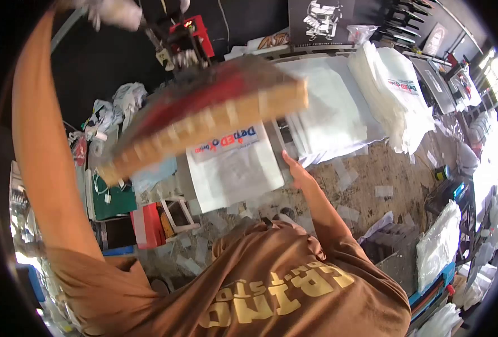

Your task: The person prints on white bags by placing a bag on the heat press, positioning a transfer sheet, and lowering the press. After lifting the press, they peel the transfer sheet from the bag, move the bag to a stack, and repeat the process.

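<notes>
Head view: the printed white sheet [237,177] is lying partly beneath the tilted wooden frame [218,119], looking light, soft, best pinched by its edges; the right hand [300,173] is hovering beside it, fingers extended, seemingly empty; the left hand [118,14] is blurring, grip impossible to tell.

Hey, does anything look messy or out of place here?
Yes: pale scraps lie scattered at odd angles over the brown floor, like litter. The wooden frame tilts above the printed white sheet, but that may just be part of printing.
</notes>
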### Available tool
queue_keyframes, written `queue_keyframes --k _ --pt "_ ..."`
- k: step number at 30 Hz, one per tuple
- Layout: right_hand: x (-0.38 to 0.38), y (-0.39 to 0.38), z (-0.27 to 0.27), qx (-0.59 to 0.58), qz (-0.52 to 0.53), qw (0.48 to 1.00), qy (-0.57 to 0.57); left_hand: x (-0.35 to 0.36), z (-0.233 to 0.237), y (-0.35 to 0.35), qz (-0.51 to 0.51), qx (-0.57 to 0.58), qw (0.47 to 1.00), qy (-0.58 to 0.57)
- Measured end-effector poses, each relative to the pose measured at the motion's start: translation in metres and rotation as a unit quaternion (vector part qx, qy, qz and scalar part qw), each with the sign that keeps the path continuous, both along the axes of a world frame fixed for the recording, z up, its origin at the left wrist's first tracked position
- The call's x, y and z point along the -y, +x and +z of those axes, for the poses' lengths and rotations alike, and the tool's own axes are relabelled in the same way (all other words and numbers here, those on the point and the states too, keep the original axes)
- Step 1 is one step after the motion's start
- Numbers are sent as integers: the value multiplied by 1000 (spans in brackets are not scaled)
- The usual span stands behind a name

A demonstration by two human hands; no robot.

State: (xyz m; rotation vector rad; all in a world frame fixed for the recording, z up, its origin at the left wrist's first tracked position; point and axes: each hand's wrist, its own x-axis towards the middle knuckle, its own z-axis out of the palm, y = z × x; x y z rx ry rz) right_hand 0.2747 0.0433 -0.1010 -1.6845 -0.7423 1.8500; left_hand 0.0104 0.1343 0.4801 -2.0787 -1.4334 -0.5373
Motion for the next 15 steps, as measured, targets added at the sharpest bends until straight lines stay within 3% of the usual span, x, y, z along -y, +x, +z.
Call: queue_keyframes --k 2,3,4,5,6,7,8,10,11,12,14,15 --pt "-2 1 2 -311 -81 947 6 64 -50 2 -62 94 991 -78" --pt "-11 10 -53 -428 -55 901 34 98 -91 4 -63 157 971 -169" --pt "-11 16 -55 -424 -59 903 33 123 -138 11 -32 239 921 -306" --pt "-8 19 -56 -411 -64 909 17 144 -175 8 -66 32 966 -249" --pt "-9 21 -55 -398 -67 915 3 150 -219 9 -61 49 927 -367" --pt "-13 24 -53 -385 -72 920 -8 146 -257 12 -99 -5 903 -419" --pt "-15 29 -58 -379 -80 922 -10 141 -306 13 -150 -24 905 -396" --pt "-16 34 -82 -657 -12 739 -148 141 -382 21 -121 -14 905 -408" --pt "-18 33 -90 -584 -67 796 -146 136 -400 23 -125 -12 904 -409" --pt "-13 31 -87 -582 -73 795 -153 137 -415 23 -112 20 902 -417" --pt "-13 26 -63 -439 -109 885 -112 135 -425 24 -97 55 898 -427" --pt "-10 26 -63 -447 -97 884 -101 135 -427 26 -117 59 913 -387"
